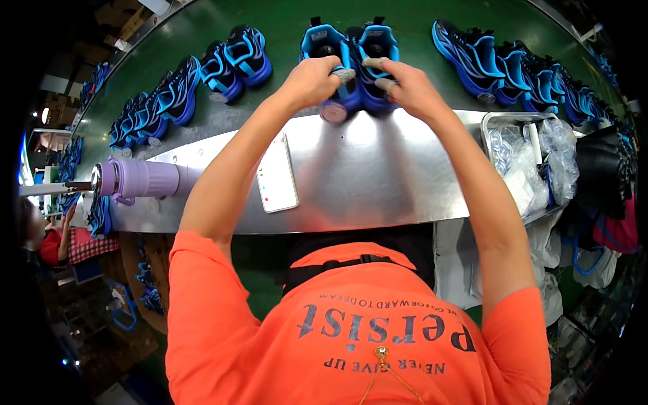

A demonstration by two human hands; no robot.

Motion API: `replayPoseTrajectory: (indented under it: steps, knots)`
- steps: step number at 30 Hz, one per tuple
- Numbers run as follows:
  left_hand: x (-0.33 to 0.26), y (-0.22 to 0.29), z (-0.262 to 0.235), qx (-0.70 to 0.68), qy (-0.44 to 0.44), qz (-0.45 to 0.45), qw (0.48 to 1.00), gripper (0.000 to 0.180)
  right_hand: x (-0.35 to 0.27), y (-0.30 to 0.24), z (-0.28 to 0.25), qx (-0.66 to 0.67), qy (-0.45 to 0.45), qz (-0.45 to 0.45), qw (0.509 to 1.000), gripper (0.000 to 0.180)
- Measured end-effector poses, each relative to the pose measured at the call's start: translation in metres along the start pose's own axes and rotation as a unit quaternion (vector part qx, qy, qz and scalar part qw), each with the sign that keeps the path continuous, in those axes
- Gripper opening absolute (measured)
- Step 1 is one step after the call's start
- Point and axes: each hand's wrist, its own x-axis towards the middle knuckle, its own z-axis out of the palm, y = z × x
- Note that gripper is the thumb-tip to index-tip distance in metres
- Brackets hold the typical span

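Left hand (314, 79): fingers bent at the near part of the left shoe (326, 46); whether the grip pinches, cannot tell. Right hand (410, 88): thumb and forefinger parted at the right shoe (379, 46); a firm hold cannot be told. Grey covers on some fingertips. Shoes: black and blue, side by side, openings up, far centre, by the far edge of the steel bench (364, 182).

Risk, judged: one shoe tipping or twisting out of line, if the hands press unevenly; covered fingertips slipping on the uppers.

Pose: both arms stretched far, converging, elbows wide, wrists turned inward.

Outward: white phone (278, 177), near left of centre; lilac flask (145, 179), left, lying on its side; metal tray (485, 138) of clear plastic bags, right; further shoes, far left (248, 55) and far right (467, 59).
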Motion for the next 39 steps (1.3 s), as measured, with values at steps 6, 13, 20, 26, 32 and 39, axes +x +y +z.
replayPoseTrajectory:
  steps: [6, 13, 20, 26, 32, 39]
  knots:
    - [-0.165, 0.062, 0.031, -0.031, -0.048, 0.146, 0.988, 0.028, -0.141, -0.029, -0.024, -0.029, -0.066, -0.101, 0.992, 0.041]
    - [-0.246, 0.079, 0.039, -0.303, -0.026, 0.009, 0.953, 0.017, -0.226, -0.049, 0.003, 0.021, -0.102, 0.009, 0.995, 0.047]
    - [-0.247, -0.051, 0.074, 0.039, 0.22, -0.135, 0.965, 0.024, -0.224, -0.057, 0.001, 0.057, -0.12, 0.046, 0.99, 0.05]
    - [-0.226, -0.066, 0.083, 0.044, 0.202, -0.124, 0.97, 0.017, -0.225, -0.054, 0.005, 0.068, -0.103, 0.027, 0.992, 0.052]
    - [-0.226, -0.054, 0.074, 0.037, 0.244, -0.114, 0.962, 0.019, -0.224, -0.055, 0.003, 0.053, -0.118, 0.052, 0.99, 0.052]
    - [-0.248, 0.021, 0.07, -0.206, 0.196, -0.03, 0.958, 0.031, -0.223, -0.058, 0.0, 0.046, -0.11, 0.036, 0.992, 0.045]
